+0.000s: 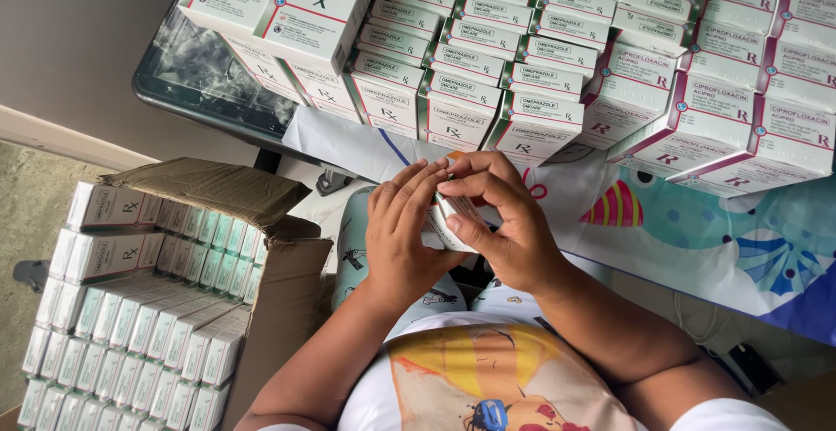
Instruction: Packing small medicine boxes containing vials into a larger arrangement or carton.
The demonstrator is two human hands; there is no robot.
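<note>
Two hands meet at lap: your left hand [399, 238] cradles small white carton [446, 225], right hand [505, 222] fingertips pinch its top, steadying it.

A plain grey wall [78, 39] meets a pale skirting strip [52, 138] above a rough concrete floor [30, 222]. The desk [209, 91] has a dark, glossy top, partly draped with a colourful cartoon-printed cloth [697, 239]. Soft, even daylight.
</note>
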